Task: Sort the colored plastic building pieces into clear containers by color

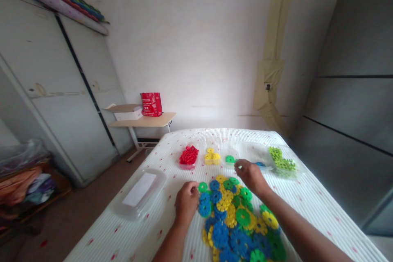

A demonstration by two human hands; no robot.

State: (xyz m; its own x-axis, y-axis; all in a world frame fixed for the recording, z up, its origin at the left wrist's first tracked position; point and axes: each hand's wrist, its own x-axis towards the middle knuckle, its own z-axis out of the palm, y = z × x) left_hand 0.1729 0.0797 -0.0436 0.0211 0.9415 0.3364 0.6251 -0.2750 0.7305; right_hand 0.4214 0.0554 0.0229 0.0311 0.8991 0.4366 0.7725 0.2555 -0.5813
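My left hand point(186, 201) is closed at the left edge of a loose pile of plastic snowflake discs point(231, 213), its fingertips pinching a green snowflake disc point(202, 187). Blue, yellow and green discs overlap in the pile. Over the front of a clear divided box, my right hand point(252, 175) pinches a green disc, of which only a bit shows at the fingertips. Another green disc point(229, 159) lies in the compartment beside those fingers. To the left are compartments with red discs point(188, 155) and yellow discs point(211, 156); on the right, a blue disc point(260, 164) and light-green discs point(281, 160).
A clear plastic lid point(141, 192) with a white label lies on the left of the striped cloth point(172, 229). Behind stands a small side table point(147, 120) with a red bag point(151, 104) and a white box point(127, 113). Cabinets point(61, 90) line the left side.
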